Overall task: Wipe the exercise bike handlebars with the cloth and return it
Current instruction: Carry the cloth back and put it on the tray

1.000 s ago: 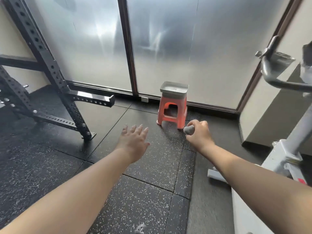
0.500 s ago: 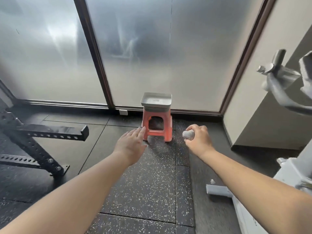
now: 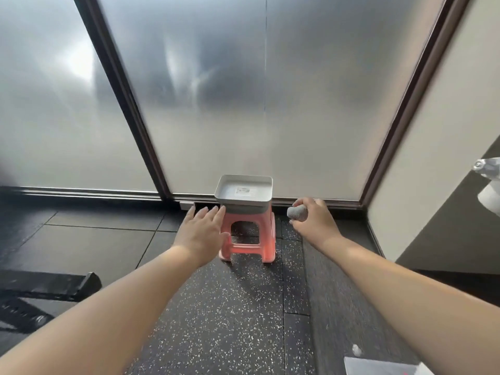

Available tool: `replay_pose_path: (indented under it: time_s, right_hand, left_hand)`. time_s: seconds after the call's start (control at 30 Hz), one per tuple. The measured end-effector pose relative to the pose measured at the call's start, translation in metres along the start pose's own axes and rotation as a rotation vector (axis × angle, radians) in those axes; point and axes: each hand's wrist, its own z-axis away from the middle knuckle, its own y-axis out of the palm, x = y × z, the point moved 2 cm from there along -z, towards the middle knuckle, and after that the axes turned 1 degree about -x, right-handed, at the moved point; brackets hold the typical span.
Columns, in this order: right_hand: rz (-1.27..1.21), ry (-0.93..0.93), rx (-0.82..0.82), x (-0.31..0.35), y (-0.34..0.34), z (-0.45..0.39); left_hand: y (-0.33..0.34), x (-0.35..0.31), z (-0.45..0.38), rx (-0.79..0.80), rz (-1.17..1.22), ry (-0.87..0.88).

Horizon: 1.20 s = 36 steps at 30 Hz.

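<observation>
Currently: right hand [image 3: 315, 221] fisted around balled grey cloth [image 3: 297, 213], at 3 o'clock of tray [image 3: 266, 185] on stool [image 3: 267, 239]. Left hand [image 3: 201, 231] flat, fingers spread, empty, at 9 o'clock of stool.

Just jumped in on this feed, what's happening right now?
A person is reaching both arms toward a pink stool by the frosted glass doors. The right hand grips a balled-up grey cloth, held in the air just right of the grey tray that sits on the stool. The left hand is open, fingers spread, beside the stool's left side. The cloth is not yet in the tray.
</observation>
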Motion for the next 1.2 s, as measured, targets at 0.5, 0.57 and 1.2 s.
replay_pose_path:
  time_s: [0.5, 0.57, 1.2]
  right_hand:
    - [-0.117, 0.101, 0.049, 0.018, 0.061, -0.200]
    - [-0.159, 0.123, 0.073, 0.029, 0.071, -0.231]
    - [-0.446, -0.050, 0.219, 0.054, 0.140, -0.443]
  left_hand:
    - [0.018, 0.060, -0.214, 0.005, 0.247, 0.010]
    - [0.016, 0.070, -0.250, -0.037, 0.267, 0.075]
    - [0.042, 0.105, -0.489, 0.286, 1.502, -0.206]
